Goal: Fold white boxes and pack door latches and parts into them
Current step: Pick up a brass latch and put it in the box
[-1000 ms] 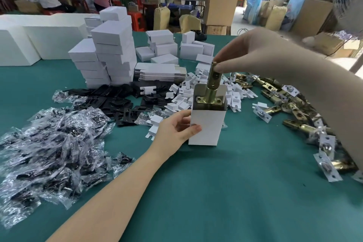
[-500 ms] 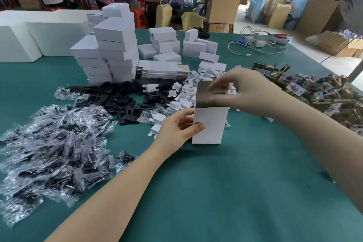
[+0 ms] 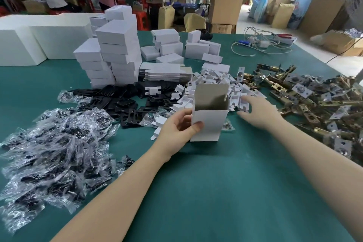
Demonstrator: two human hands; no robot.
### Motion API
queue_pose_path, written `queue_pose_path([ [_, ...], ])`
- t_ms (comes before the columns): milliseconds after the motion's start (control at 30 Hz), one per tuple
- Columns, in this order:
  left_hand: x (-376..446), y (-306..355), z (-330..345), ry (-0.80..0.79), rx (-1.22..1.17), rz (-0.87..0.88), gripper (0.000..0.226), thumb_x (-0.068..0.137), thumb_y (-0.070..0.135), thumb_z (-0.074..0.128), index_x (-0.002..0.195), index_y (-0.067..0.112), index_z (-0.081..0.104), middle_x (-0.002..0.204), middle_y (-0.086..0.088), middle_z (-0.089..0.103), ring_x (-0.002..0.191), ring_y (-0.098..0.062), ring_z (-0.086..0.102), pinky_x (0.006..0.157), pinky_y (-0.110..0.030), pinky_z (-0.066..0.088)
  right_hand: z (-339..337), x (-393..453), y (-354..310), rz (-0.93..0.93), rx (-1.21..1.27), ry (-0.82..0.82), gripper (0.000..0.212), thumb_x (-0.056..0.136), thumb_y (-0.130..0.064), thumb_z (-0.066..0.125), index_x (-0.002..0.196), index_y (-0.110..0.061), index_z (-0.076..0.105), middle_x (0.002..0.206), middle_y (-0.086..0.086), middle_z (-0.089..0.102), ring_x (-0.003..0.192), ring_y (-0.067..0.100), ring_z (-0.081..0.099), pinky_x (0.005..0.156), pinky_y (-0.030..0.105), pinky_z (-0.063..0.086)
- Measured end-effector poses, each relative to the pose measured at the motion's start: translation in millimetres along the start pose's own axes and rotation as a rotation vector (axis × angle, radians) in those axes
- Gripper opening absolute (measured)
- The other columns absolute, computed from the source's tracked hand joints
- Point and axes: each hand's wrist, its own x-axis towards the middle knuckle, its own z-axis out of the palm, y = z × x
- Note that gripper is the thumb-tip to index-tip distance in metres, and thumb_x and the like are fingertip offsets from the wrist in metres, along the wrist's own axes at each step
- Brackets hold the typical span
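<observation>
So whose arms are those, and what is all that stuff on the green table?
Those arms belong to a person wearing a camera on their head, so you see what they see, looking down at their own hands. There is only this one view.

The left hand holds a small white box standing upright on the green table, with its top flap open. The right hand reaches with relaxed fingers to a pile of little white card pieces just behind the box.

On the right lies a heap of brass-coloured door latches. On the left are many small clear bags with dark parts inside, and flat black plates beyond them. Further back stand stacks of finished white boxes. I cannot see what is inside the open box from here.
</observation>
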Motion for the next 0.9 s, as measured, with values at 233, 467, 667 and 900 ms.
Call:
queue_pose_path([
  [233,0,0,-1,-0.043,-0.029,-0.031,0.027,0.082,0.020,0.071,0.108,0.023,0.066,0.103,-0.004,0.073,0.096,-0.017,0.068,0.082,-0.027,0.054,8,9,1,0.133,0.147,0.199,0.025,0.091,-0.039,0.062,0.105,-0.018,0.063,0.103,0.005,0.068,0.084,0.023,0.055,0.071,0.034,0.045],
  [467,-1,2,-1,-0.048,-0.048,-0.039,0.028,0.083,0.018,0.070,0.110,0.020,0.065,0.099,0.000,0.073,0.093,-0.014,0.068,0.080,-0.024,0.054,3,16,1,0.055,0.196,0.105,0.063,0.086,-0.012,0.066,0.144,-0.018,0.044,0.125,0.011,0.061,0.096,0.028,0.056,0.075,0.029,0.040],
  [667,0,2,-2,-0.041,-0.050,-0.028,0.025,0.089,0.008,0.068,0.111,0.021,0.066,0.100,0.000,0.073,0.094,-0.012,0.067,0.079,-0.022,0.053,-4,5,4,0.054,0.203,0.213,0.039,0.086,-0.018,0.064,0.125,-0.021,0.060,0.102,0.002,0.063,0.086,0.022,0.057,0.071,0.029,0.044],
  [900,-1,3,-1,-0.039,-0.037,-0.027,0.025,0.090,0.008,0.067,0.112,0.021,0.065,0.102,0.000,0.074,0.095,-0.013,0.069,0.078,-0.022,0.053,-32,-21,-18,-0.077,0.667,0.361,0.036,0.080,-0.031,0.080,0.108,-0.025,0.059,0.087,-0.003,0.066,0.072,0.011,0.061,0.061,0.012,0.046],
])
